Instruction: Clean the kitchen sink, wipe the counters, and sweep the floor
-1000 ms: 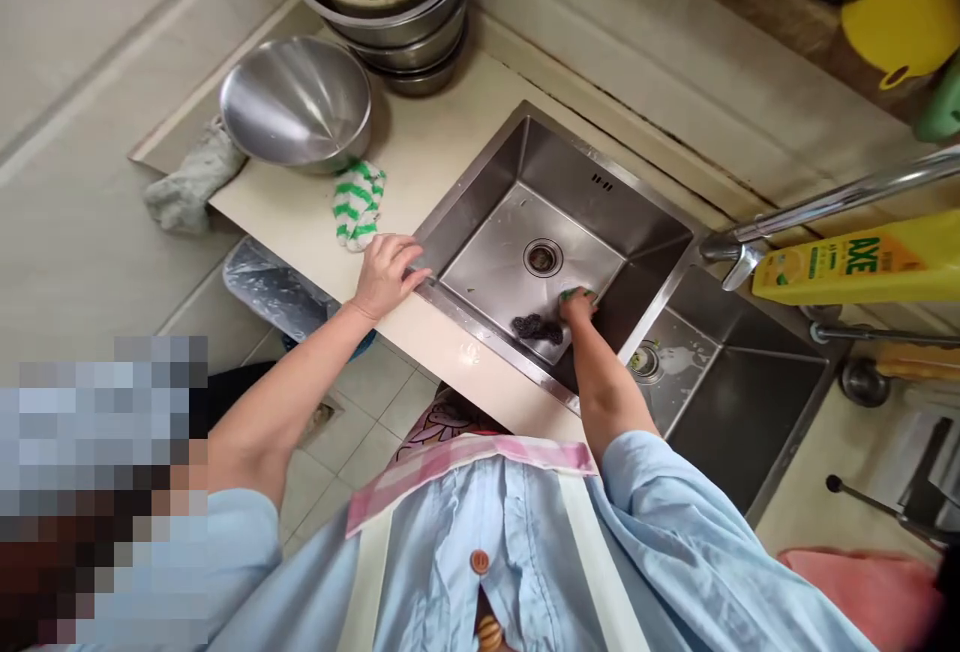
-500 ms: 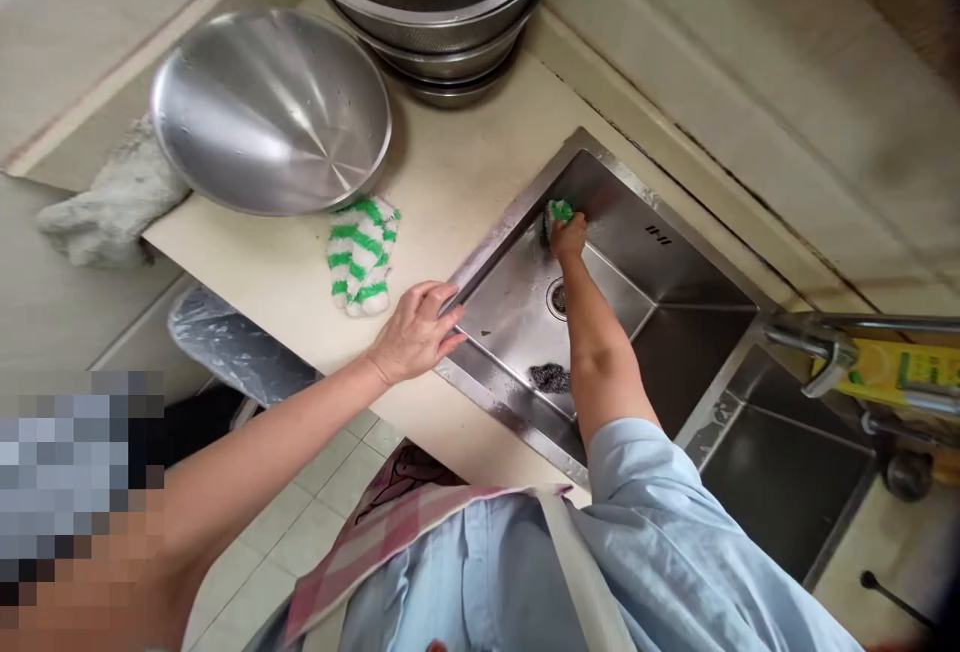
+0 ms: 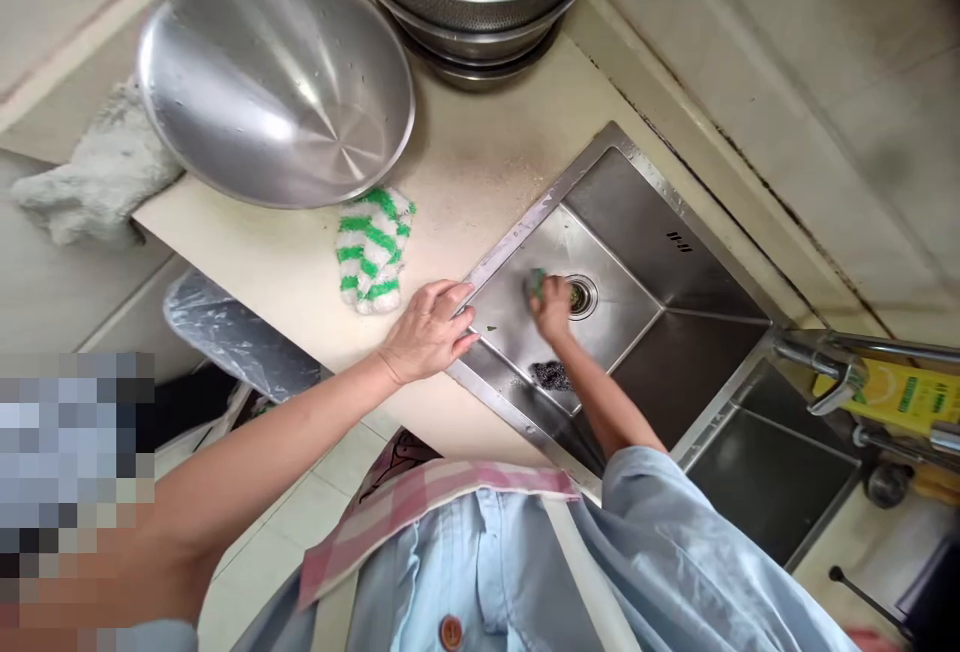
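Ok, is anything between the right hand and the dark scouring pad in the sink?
Nothing visible is: only the bare steel sink floor lies between the right hand, holding a green scrubber, and the dark scouring pad, which lies close beside the forearm.

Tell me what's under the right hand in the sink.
A green scouring pad, mostly covered by the right hand, against the steel sink floor beside the drain. The pad's underside and the floor beneath it can't be seen.
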Available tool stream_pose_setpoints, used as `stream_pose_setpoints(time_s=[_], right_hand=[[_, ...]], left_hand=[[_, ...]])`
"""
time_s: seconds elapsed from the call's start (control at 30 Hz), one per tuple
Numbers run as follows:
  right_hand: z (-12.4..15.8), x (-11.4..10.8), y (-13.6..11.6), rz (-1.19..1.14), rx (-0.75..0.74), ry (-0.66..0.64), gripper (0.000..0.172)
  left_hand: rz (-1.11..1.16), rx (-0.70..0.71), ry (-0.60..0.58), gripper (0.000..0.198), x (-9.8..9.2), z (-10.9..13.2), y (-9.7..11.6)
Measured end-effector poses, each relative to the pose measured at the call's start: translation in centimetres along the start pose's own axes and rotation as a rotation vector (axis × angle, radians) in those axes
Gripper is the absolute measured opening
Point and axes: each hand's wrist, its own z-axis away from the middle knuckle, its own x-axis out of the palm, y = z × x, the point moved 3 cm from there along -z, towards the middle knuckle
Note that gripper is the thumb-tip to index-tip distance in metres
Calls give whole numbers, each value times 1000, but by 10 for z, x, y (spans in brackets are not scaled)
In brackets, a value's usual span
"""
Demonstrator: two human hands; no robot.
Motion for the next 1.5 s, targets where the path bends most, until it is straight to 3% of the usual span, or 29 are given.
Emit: stream_pose_setpoints(time_s=[0.1,0.17,0.2,0.27,0.4,0.47,0.5,0.57,0.67,0.73,0.8,0.9,0.97,1.03,1.13,1.2,1.23,1.3,1.43,1.5], right_hand=[[30,42,-65,-51,-342,-223,43],[36,61,-85,-8,-430,-307,40],[34,65,-84,22,-405,-304,40],[23,57,-58,68,-243,-239,41],[0,9,27,27,317,32,41],[-4,-9,42,-9,498,168,42],[-5,-11,36,-23,519,206,43],[-7,-2,2,-47,404,181,45],[-7,33,-66,-47,50,-44,41],[-6,47,-80,-21,-47,-147,35],[-10,37,-55,-41,97,-96,30],[-19,-5,12,-160,497,116,27],[-32,-28,32,-209,639,204,34],[-52,-33,19,-238,635,231,45],[-82,-11,-34,-257,489,197,55],[-91,5,-52,-186,368,137,52],[-91,7,-49,-136,332,116,50],[-82,0,-20,-56,356,110,47],[-64,-40,54,-19,552,182,43],[-78,-50,56,-26,488,227,42]], left_hand=[[34,-32,-25,24,2,1,-2],[53,-43,-39,25,3,1,-3],[54,-44,-43,25,3,1,-3],[42,-44,-46,24,3,1,-3],[27,-38,-47,21,3,1,-3],[48,-46,-55,21,3,0,-3],[56,-52,-59,21,3,0,-4],[60,-59,-58,21,3,0,-4],[44,-66,-47,21,3,0,-3],[36,-63,-46,20,3,0,-3],[33,-57,-46,19,3,0,-3],[39,-59,-38,18,3,0,-3],[46,-57,-33,17,3,0,-3],[49,-52,-32,17,3,0,-3],[27,-49,-33,17,1,0,-3],[3,-41,-33,17,0,0,-2],[-10,-36,-32,17,0,0,-2],[-31,-24,-24,16,0,0,-2],[-47,-1,-9,16,-1,-1,-1],[-51,-1,-13,16,-1,-1,-1]])
